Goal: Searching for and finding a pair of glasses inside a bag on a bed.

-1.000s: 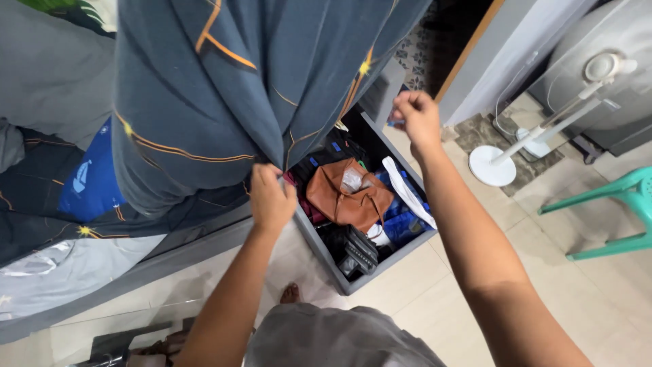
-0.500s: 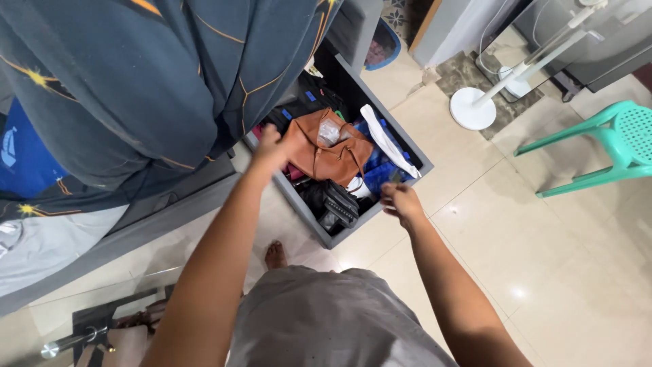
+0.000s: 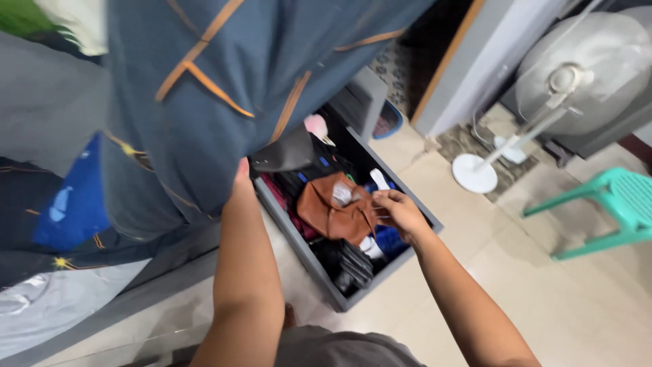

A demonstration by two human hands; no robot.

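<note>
Right hand (image 3: 397, 212) pinches the brown bag (image 3: 333, 211) in the crowded grey drawer (image 3: 380, 266); left hand hidden behind bedding (image 3: 204, 88).

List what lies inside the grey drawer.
In the grey drawer: a brown leather bag under the right hand, a black bag, blue items, dark red cloth. Whatever lies beneath them is covered.

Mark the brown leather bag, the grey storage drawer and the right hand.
brown leather bag (image 3: 333, 212), head view, on its creased front panel
grey storage drawer (image 3: 299, 241), head view, on its near wall
right hand (image 3: 399, 214), head view, on its back
</note>
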